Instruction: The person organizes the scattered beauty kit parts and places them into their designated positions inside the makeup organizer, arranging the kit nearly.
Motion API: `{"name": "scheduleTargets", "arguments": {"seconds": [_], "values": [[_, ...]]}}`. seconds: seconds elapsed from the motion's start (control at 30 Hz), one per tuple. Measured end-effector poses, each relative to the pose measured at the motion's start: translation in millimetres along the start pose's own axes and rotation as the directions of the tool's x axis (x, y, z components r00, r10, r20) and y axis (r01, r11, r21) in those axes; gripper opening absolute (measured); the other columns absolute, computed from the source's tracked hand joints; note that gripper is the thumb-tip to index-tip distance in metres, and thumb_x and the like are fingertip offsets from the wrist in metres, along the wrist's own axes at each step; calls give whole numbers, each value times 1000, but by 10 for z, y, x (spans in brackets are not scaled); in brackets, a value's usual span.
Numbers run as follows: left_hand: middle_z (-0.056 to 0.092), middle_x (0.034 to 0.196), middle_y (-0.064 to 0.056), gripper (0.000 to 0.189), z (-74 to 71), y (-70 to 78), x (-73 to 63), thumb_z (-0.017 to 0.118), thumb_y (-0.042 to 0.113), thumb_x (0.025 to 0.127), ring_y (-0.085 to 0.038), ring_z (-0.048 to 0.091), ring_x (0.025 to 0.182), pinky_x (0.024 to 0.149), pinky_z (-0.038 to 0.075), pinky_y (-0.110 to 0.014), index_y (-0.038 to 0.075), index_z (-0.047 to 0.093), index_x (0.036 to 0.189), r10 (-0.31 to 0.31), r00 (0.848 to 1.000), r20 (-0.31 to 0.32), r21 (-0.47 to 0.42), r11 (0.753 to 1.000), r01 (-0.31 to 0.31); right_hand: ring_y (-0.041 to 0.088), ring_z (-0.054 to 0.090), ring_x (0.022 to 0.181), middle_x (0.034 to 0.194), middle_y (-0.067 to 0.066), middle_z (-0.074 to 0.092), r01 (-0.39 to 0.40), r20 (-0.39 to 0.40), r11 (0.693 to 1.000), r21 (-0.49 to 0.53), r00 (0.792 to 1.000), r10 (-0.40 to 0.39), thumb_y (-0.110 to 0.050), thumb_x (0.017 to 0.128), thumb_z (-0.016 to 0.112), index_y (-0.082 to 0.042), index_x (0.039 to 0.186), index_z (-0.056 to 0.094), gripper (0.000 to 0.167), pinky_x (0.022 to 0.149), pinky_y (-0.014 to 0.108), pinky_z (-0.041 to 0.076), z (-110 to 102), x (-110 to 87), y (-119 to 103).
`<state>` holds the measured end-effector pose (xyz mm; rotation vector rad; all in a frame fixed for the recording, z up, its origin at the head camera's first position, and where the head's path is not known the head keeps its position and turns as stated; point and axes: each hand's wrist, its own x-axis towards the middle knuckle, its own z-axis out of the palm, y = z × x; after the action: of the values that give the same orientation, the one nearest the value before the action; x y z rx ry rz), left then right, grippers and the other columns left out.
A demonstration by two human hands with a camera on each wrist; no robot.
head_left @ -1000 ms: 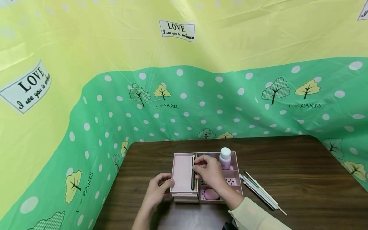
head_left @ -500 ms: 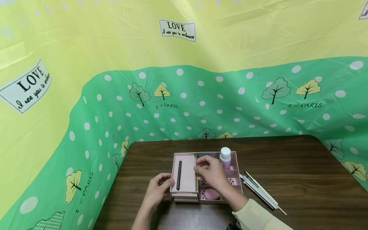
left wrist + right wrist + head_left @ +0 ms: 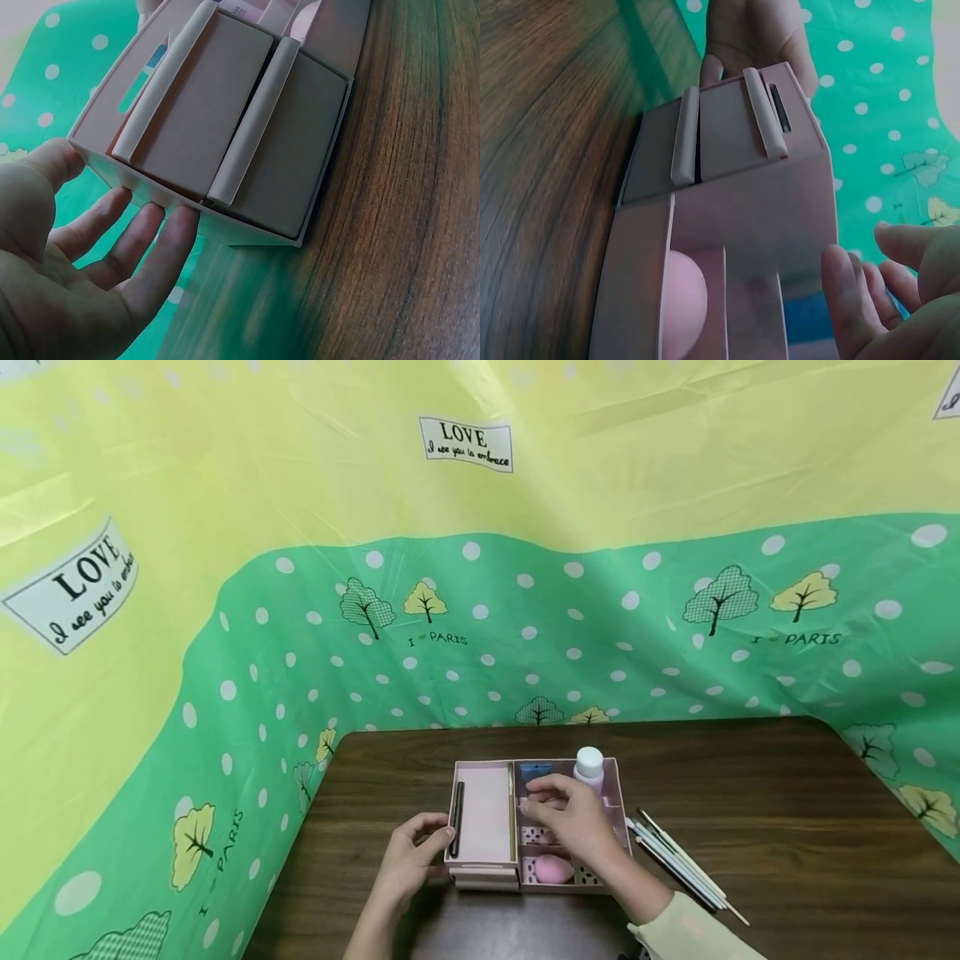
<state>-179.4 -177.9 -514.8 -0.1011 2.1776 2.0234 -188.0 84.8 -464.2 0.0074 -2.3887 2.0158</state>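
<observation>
A pink desk organizer (image 3: 484, 814) stands on the table, with a shallow top tray on its left and several compartments on its right. A dark pencil-like stick (image 3: 457, 820) lies along the tray's left wall, and a thin gold-handled brush (image 3: 512, 814) along its right wall. My left hand (image 3: 408, 856) touches the organizer's left side; in the left wrist view its fingertips rest on the wall below the drawers (image 3: 202, 105). Over the right-hand compartments hovers my right hand (image 3: 572, 817), fingers loosely bent and nothing between them, also plain in the right wrist view.
A pink egg-shaped sponge (image 3: 553, 869), a white-capped bottle (image 3: 589, 762) and a blue packet (image 3: 536, 771) sit in the compartments. Several slim brushes (image 3: 678, 860) lie on the wooden table (image 3: 787, 793) to the right. A patterned green and yellow curtain (image 3: 450, 685) surrounds the table.
The dark stick, first by my right fingers at the tray's right side, has moved left across the tray to its left wall. My right hand has shifted slightly right. My left hand stays put.
</observation>
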Motion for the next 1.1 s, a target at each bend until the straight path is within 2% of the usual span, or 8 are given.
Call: {"name": "scheduleTargets", "arguments": {"seconds": [0.13, 0.3, 0.37, 0.47, 0.7, 0.8, 1.1], "values": [[63, 115, -15, 36, -2, -8, 9, 72, 19, 95, -19, 65, 91, 72, 65, -44, -1, 66, 124, 2, 1000, 4, 0, 1000, -2, 25, 72, 78, 99, 13, 73, 14, -10, 1000, -27, 1000, -14, -5, 85, 82, 0, 114, 72, 31, 52, 37, 62, -115, -13, 0], [63, 115, -16, 37, 1, -17, 10, 73, 20, 94, -19, 67, 87, 71, 65, -44, -1, 66, 124, 2, 1000, 1, 2, 1000, -2, 18, 73, 81, 98, 12, 75, 47, -19, 992, -115, 999, -49, -9, 85, 83, -1, 113, 73, 30, 58, 36, 63, -278, -11, 23], [63, 116, -16, 38, 5, -15, 11, 73, 19, 93, -19, 68, 85, 70, 65, -44, -1, 66, 124, -1, 1000, 0, -1, 1000, 1, 14, 73, 81, 97, 10, 76, 60, -37, 984, -165, 997, -67, -10, 85, 84, -3, 111, 74, 29, 61, 31, 63, -344, -16, 25], [63, 114, -15, 37, 8, -9, 15, 72, 18, 93, -19, 69, 85, 71, 65, -44, -1, 66, 124, -9, 1000, 1, -4, 1000, 9, 16, 73, 83, 96, 9, 76, 71, -60, 977, -200, 995, -84, -10, 84, 85, -5, 108, 76, 27, 64, 26, 62, -435, -22, 29], [64, 111, -14, 37, 9, 11, 7, 71, 17, 93, -18, 68, 84, 70, 65, -45, -2, 66, 124, -2, 1000, -3, 1, 1000, 2, 14, 72, 81, 96, 11, 76, 165, -62, 955, -247, 981, -186, -10, 84, 85, -2, 105, 76, 24, 67, 21, 60, -627, -46, 51], [63, 112, -15, 37, 10, 11, 9, 71, 17, 93, -18, 68, 85, 71, 65, -46, -3, 65, 124, -2, 1000, 0, 0, 1000, 2, 10, 70, 80, 96, 9, 77, 165, -73, 944, -287, 978, -193, -11, 84, 85, -4, 104, 77, 23, 70, 20, 59, -709, -56, 75], [63, 112, -15, 36, 8, 17, 10, 71, 17, 93, -19, 68, 85, 73, 65, -47, -2, 66, 124, -9, 1000, 1, -1, 1000, 9, 5, 66, 76, 93, 5, 77, 118, -126, 911, -395, 975, -181, -20, 85, 85, -9, 102, 78, 22, 64, 20, 55, -972, -80, 218]]}}
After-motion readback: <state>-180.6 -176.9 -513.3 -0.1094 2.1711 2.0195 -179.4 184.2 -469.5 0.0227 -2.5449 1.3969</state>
